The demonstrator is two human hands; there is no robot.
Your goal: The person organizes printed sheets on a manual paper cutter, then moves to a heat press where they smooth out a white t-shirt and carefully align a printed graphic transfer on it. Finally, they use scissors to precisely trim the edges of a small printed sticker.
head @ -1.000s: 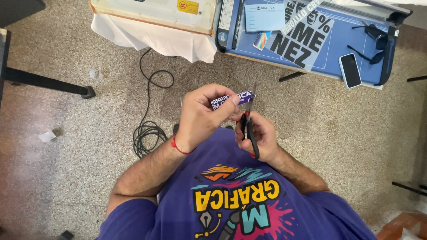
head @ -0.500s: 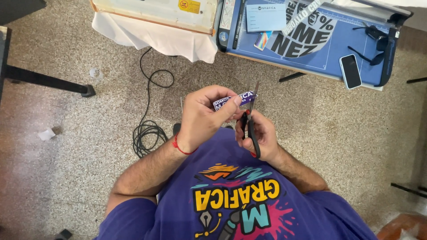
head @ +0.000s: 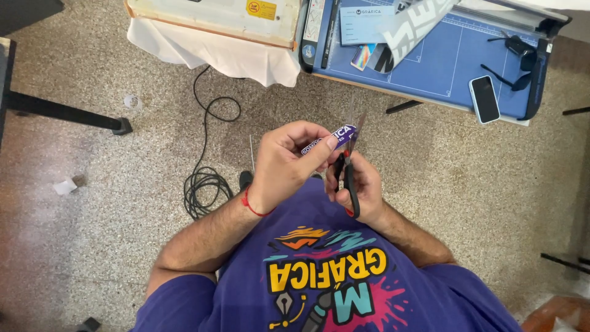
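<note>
**Scissors Meet a Purple Strip**

Hands are close together in front of a purple shirt (head: 344, 289). The left hand (head: 286, 166) has a red string (head: 251, 206) around its wrist. Its thumb and first fingers are pressed together, pinching one end of a small purple strip (head: 335, 138) with white letters on it. The strip sticks out past the fingertips, toward the right hand.

The right hand (head: 362, 187) holds a pair of scissors (head: 349, 175) with black handles. Its fingers are curled tight around the handles, and the handles sit low, just under the left thumb. The thin blades point up and away from the body. They reach the far end of the strip, right beside the left fingertips. The blades are blurry, so I cannot tell how wide they stand or if they touch the strip.

Below the hands is a speckled floor (head: 123, 246). A black cord (head: 206, 184) lies coiled there, just to the left of the left wrist. A scrap of white paper (head: 64, 186) lies well apart, far off to the left.

Past the fingertips, further from the body, is a blue cutting mat (head: 442, 61). A dark phone (head: 484, 99) lies on it, off to the right of the blades. Black glasses (head: 513, 52) lie near the phone. A white cloth (head: 215, 52) hangs down beside the mat, above the left hand.
</note>
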